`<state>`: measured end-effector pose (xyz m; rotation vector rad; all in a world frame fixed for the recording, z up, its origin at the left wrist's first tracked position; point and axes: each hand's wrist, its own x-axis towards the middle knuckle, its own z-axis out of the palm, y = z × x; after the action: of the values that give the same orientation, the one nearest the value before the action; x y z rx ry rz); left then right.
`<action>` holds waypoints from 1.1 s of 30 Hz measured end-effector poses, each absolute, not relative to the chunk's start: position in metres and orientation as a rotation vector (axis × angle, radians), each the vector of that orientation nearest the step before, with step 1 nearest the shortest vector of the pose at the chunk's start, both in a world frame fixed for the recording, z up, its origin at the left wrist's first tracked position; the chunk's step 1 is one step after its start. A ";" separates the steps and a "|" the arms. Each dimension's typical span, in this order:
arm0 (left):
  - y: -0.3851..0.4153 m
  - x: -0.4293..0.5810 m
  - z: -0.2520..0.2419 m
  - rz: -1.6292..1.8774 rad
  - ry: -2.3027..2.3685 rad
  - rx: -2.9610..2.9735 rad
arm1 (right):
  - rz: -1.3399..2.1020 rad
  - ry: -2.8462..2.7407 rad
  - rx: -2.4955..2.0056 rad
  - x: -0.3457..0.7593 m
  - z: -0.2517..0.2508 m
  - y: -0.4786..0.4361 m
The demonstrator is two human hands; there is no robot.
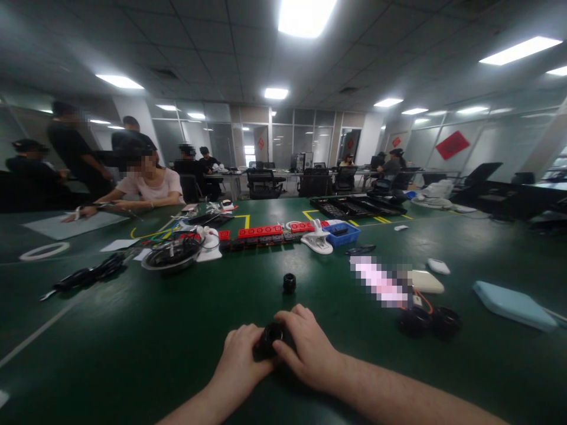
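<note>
Near the front of the green table (186, 313), both hands are closed around a black ring-shaped cylinder (273, 334) with an open hole on top, something like a lens barrel. My left hand (239, 360) grips its left side, fingers curled and partly hidden behind it. From the right, my right hand (310, 348) has its thumb on the near rim and its fingers over the far side. Just beyond the hands, a smaller ridged black cylinder (289, 283) stands upright, apart from them.
Right of my hands lie two black round parts (415, 320), a cream case (425, 281) and a light-blue case (514, 304). Farther back are a metal bowl (170, 260), red strips (260, 231), white clamps (317, 239) and a blue bin (343, 235). A person (150, 186) works across the table.
</note>
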<state>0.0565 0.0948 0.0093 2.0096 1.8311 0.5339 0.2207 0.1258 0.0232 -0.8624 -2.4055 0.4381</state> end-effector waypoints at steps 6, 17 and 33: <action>0.094 0.056 0.010 0.487 1.823 2.035 | 0.411 -2.444 -0.848 0.219 0.024 0.123; 0.093 0.058 0.009 0.454 1.830 2.059 | 0.325 -2.536 -0.833 0.215 0.030 0.120; 0.092 0.058 0.008 0.436 1.824 2.030 | 0.224 -2.643 -0.480 0.215 0.030 0.112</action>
<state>0.0579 0.0922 0.0077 2.0302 1.8244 0.4358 0.2146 0.1124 0.0304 -0.4800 -2.6425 0.2244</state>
